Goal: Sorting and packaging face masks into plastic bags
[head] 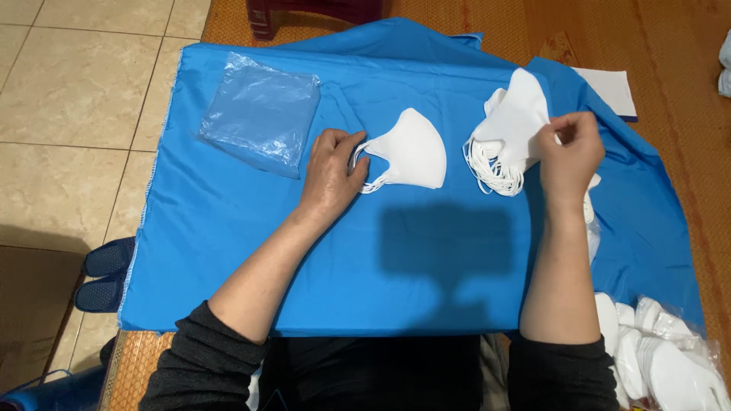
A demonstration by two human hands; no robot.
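A: Left hand (329, 173) status?
B: Fingers together, flat on the single folded white fabric mask's (411, 150) ear loops, mid blue cloth sheet (228, 228).
A: Right hand (569, 156)?
B: Fingers pinched on the stacked white masks (512, 133), right of that mask.

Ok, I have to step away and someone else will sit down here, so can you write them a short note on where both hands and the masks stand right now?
Left hand: flat on the blue cloth, fingers on the ear loops of the single white mask lying there.
Right hand: raised, pinching the stack of white masks, loops hanging down.
Clear plastic bag: lies flat at the cloth's far left, apart from both hands.
Bagged masks: at the near right corner.
Done: one mask lies on its own.
Left: the stack in the right hand, and the bagged ones, are not laid out singly.
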